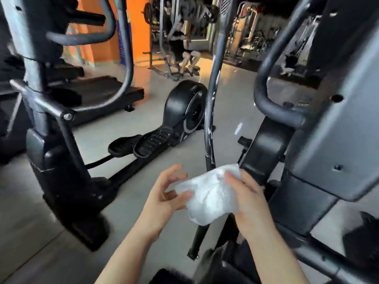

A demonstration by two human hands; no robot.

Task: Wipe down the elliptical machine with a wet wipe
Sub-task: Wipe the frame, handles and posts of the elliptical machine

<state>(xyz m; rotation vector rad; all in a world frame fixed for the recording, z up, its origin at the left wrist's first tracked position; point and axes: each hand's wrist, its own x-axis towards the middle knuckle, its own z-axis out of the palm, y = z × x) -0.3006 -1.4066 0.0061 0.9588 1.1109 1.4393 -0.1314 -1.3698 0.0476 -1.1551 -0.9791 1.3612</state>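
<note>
A crumpled white wet wipe (213, 193) hangs low in the middle of the head view. My right hand (249, 199) grips its right side, thumb on top. My left hand (166, 193) touches the wipe's left edge with thumb and fingertips, the other fingers spread. The elliptical machine (332, 140) fills the right side, grey column and black handles. Its thin dark moving arm (211, 111), flecked with white, rises just behind the wipe. The wipe touches no part of the machine that I can see.
A second elliptical (61, 124) stands at the left, its pedals (143, 143) and flywheel housing (185, 105) stretching across the grey floor. A treadmill (102, 93) is behind it. A person (180, 48) sits at a weight machine by the orange wall.
</note>
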